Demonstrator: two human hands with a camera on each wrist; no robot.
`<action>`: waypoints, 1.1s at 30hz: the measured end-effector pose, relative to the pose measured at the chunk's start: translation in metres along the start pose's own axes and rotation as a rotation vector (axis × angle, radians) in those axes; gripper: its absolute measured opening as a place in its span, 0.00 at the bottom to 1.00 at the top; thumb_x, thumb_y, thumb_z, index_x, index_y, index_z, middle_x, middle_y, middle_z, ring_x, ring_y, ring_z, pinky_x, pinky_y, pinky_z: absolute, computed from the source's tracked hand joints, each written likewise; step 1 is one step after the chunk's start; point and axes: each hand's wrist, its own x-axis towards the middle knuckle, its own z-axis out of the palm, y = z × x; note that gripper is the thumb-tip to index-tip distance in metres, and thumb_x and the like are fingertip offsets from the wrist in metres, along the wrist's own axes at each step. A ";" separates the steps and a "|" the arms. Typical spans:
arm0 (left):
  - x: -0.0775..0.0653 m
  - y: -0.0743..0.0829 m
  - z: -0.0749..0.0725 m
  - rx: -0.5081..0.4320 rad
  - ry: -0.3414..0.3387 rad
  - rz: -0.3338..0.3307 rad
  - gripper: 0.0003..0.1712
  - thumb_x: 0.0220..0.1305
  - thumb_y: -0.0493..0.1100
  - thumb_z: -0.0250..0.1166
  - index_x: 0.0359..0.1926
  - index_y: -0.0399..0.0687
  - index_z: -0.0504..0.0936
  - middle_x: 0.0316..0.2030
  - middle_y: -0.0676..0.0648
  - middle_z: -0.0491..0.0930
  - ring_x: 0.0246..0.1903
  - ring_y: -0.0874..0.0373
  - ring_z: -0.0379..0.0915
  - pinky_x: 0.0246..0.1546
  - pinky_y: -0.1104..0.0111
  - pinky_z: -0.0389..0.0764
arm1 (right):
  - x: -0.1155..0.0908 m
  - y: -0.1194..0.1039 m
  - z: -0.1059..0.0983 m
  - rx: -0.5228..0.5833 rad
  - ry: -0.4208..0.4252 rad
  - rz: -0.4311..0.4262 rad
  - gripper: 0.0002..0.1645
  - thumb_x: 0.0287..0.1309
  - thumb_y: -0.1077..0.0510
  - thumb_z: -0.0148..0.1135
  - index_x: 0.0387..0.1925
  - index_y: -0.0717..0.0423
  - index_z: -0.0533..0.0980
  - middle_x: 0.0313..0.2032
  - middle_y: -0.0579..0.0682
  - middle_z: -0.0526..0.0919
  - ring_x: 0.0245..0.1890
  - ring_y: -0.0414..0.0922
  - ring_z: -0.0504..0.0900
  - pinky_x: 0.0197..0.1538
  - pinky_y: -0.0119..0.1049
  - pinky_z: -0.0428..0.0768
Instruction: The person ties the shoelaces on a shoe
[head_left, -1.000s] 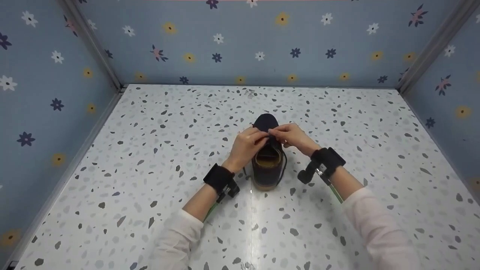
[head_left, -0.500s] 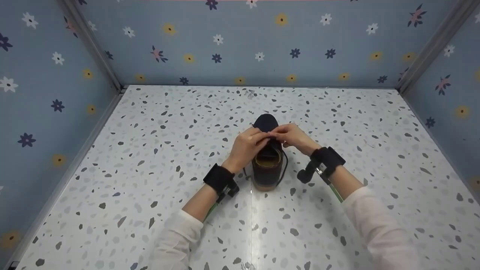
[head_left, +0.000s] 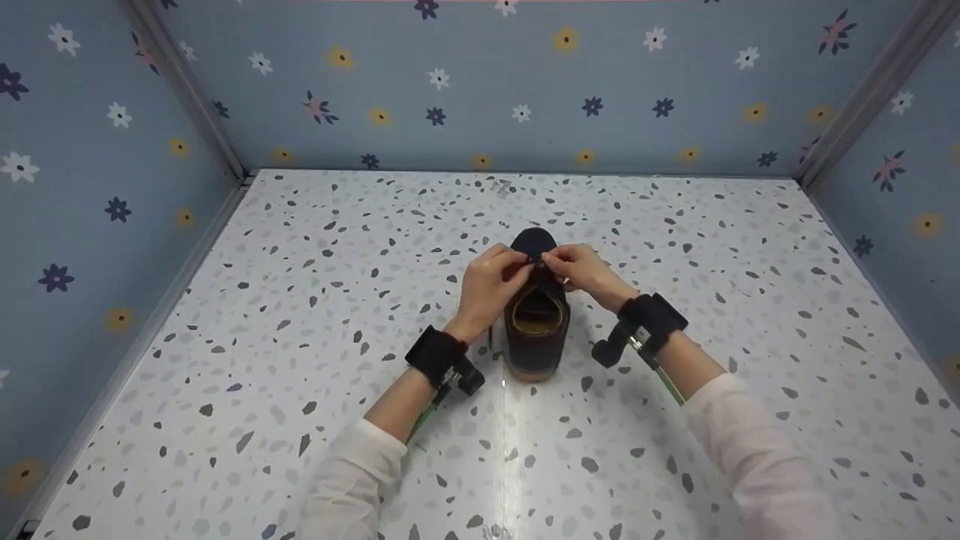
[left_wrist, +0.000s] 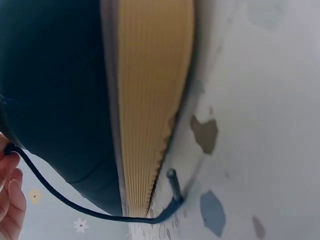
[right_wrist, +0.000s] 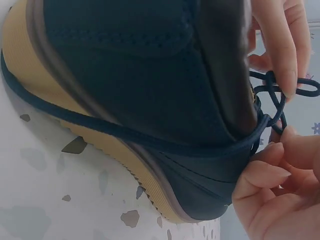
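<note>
A dark blue shoe [head_left: 535, 352] with a tan ribbed sole [left_wrist: 150, 90] stands upright, toe away from me. My left hand [head_left: 491, 285] and right hand [head_left: 591, 274] meet over its front, fingertips a little apart. Dark lace [right_wrist: 270, 120] is crossed between them above the eyelets, with a small loop [right_wrist: 309, 88] sticking out. My left thumb and finger pinch the lace by the loop. The right hand [right_wrist: 280, 185] pinches lace just below, its fingers bent. One lace strand [right_wrist: 125, 131] runs along the shoe's side toward the heel; another lace end [left_wrist: 165, 212] hangs to the surface.
The shoe stands on a white speckled tabletop [head_left: 337, 300]. A blue flowered panel [head_left: 480, 82] closes off the back, with similar panels at the left [head_left: 82, 225] and right [head_left: 900, 187]. Each wrist wears a black strap [head_left: 436, 355] with a camera.
My fingertips have parted slightly and moved a little toward the toe. The lace that bowed out beside the heel on the right no longer shows there in the head view. The shoe stays put.
</note>
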 end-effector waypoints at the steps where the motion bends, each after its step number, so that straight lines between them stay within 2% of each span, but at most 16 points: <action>1: 0.001 -0.001 0.000 -0.031 0.007 -0.018 0.05 0.38 0.42 0.57 0.21 0.48 0.73 0.19 0.58 0.64 0.18 0.69 0.60 0.18 0.81 0.60 | 0.000 0.000 0.000 -0.005 -0.001 -0.002 0.17 0.44 0.50 0.43 0.26 0.62 0.67 0.19 0.52 0.63 0.19 0.42 0.63 0.20 0.33 0.65; 6: 0.002 -0.002 -0.001 -0.157 0.011 -0.087 0.03 0.38 0.38 0.56 0.20 0.45 0.71 0.18 0.55 0.65 0.17 0.63 0.61 0.15 0.76 0.61 | -0.001 0.000 0.001 0.020 -0.019 -0.008 0.17 0.47 0.51 0.39 0.25 0.65 0.63 0.20 0.53 0.62 0.20 0.43 0.63 0.19 0.33 0.63; 15: 0.002 -0.001 -0.002 -0.228 -0.021 -0.136 0.03 0.38 0.38 0.56 0.21 0.45 0.71 0.17 0.55 0.67 0.16 0.69 0.60 0.14 0.76 0.62 | 0.000 0.002 0.003 0.017 -0.016 -0.036 0.21 0.46 0.46 0.35 0.23 0.63 0.61 0.20 0.53 0.62 0.21 0.44 0.63 0.21 0.37 0.65; 19: 0.002 0.000 -0.004 -0.232 -0.035 -0.178 0.04 0.38 0.40 0.57 0.18 0.46 0.70 0.15 0.56 0.67 0.15 0.69 0.60 0.15 0.77 0.62 | 0.000 0.005 0.001 0.050 -0.044 -0.074 0.22 0.44 0.45 0.38 0.24 0.62 0.61 0.20 0.52 0.62 0.20 0.44 0.62 0.19 0.36 0.62; 23: 0.002 0.001 -0.006 -0.244 -0.062 -0.211 0.06 0.39 0.42 0.57 0.17 0.46 0.70 0.14 0.56 0.67 0.14 0.68 0.60 0.15 0.77 0.62 | -0.002 0.007 -0.002 0.061 -0.072 -0.132 0.18 0.41 0.49 0.45 0.25 0.61 0.63 0.20 0.53 0.63 0.19 0.46 0.61 0.19 0.37 0.61; 27: 0.003 0.003 -0.009 -0.279 -0.094 -0.233 0.06 0.40 0.43 0.56 0.17 0.46 0.70 0.13 0.56 0.67 0.14 0.68 0.61 0.14 0.76 0.62 | -0.003 0.008 -0.003 0.021 -0.023 -0.197 0.15 0.39 0.51 0.49 0.24 0.61 0.64 0.20 0.55 0.66 0.18 0.47 0.64 0.20 0.39 0.63; 30: 0.002 0.001 -0.007 -0.304 -0.114 -0.289 0.07 0.42 0.45 0.54 0.17 0.46 0.70 0.13 0.54 0.68 0.13 0.65 0.61 0.13 0.74 0.62 | -0.003 0.008 -0.003 -0.046 0.032 -0.241 0.15 0.39 0.51 0.49 0.23 0.60 0.64 0.19 0.55 0.68 0.18 0.48 0.66 0.18 0.35 0.65; 33: -0.006 -0.021 0.010 -0.324 -0.120 -0.344 0.10 0.42 0.49 0.52 0.18 0.48 0.70 0.13 0.53 0.67 0.12 0.62 0.61 0.08 0.69 0.61 | -0.003 0.006 -0.003 -0.105 0.078 -0.283 0.14 0.39 0.51 0.49 0.22 0.59 0.64 0.18 0.54 0.69 0.17 0.47 0.67 0.16 0.31 0.65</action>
